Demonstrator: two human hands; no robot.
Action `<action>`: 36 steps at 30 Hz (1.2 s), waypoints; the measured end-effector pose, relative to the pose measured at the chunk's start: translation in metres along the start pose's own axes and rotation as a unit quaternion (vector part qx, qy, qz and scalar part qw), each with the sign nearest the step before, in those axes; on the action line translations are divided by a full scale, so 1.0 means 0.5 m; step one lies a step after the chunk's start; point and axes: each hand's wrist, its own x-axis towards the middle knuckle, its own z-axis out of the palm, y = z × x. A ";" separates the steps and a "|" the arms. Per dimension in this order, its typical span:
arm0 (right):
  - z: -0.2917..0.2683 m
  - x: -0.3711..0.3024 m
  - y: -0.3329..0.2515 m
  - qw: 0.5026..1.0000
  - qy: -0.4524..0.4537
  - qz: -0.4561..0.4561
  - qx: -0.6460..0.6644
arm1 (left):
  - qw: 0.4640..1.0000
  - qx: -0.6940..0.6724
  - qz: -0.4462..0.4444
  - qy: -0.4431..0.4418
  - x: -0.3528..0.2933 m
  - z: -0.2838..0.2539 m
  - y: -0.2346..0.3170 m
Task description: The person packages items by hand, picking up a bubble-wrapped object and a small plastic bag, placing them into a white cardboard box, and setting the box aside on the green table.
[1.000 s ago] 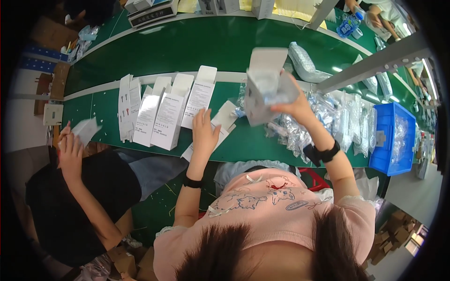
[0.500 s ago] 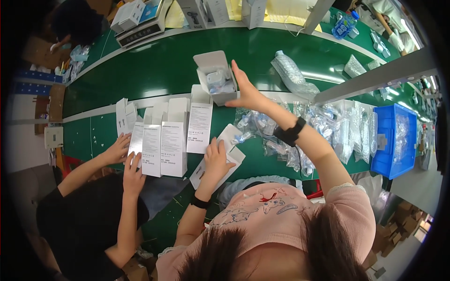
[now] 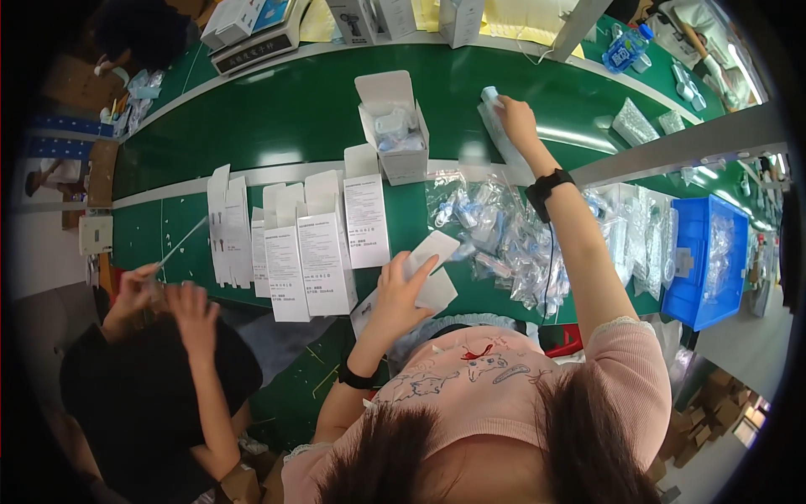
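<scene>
And here's the green table (image 3: 151, 227) filling your view, split by a pale rail (image 3: 193, 191) and curving from nine o'clock round to three! At eight, a co-worker (image 3: 159, 395) in black sits beside you. Look at nine, closer in: a row of white boxes (image 3: 323, 252), upright, flaps raised. Across to three, there's your heap of clear-bagged parts (image 3: 520, 252), and beyond it, farther out, the blue bin (image 3: 697, 311) with bagged pieces inside.

Up at twelve, by the rail, an open-topped box (image 3: 407, 164) shows a wrapped part (image 3: 395, 126) within. Swing to one o'clock: the bubble-wrapped package (image 3: 501, 139) slants across the green, and your right hand (image 3: 508, 113) is right on it, fingers narrowed around its upper end!

Down at six, near your body, lies a white carton (image 3: 437, 290), its flap tilted up, and your left hand (image 3: 399, 298) has it, fingers curled over the card. Smallest of all, a dark band (image 3: 357, 378) rings your left wrist.
</scene>
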 end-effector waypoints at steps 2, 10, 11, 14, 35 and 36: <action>-0.003 -0.021 0.005 0.995 0.008 -0.007 0.097 | 1.000 -0.011 0.008 0.013 -0.008 -0.003 0.009; -0.186 -0.180 -0.045 0.834 0.080 -0.047 0.543 | 0.993 -0.066 0.051 0.088 -0.034 -0.031 0.027; -0.232 -0.209 -0.063 0.822 0.110 -0.084 0.552 | 0.989 -0.083 0.062 0.102 -0.038 -0.032 0.023; -0.281 -0.275 -0.099 0.819 0.147 -0.110 0.543 | 0.983 -0.100 0.097 0.117 -0.033 -0.032 0.039; -0.293 -0.383 -0.182 0.512 -0.115 -0.133 0.841 | 0.888 -0.294 0.208 0.287 0.050 0.167 0.042; -0.280 -0.386 -0.178 0.513 -0.114 -0.134 0.840 | 0.855 -0.333 0.250 0.308 0.054 0.171 0.043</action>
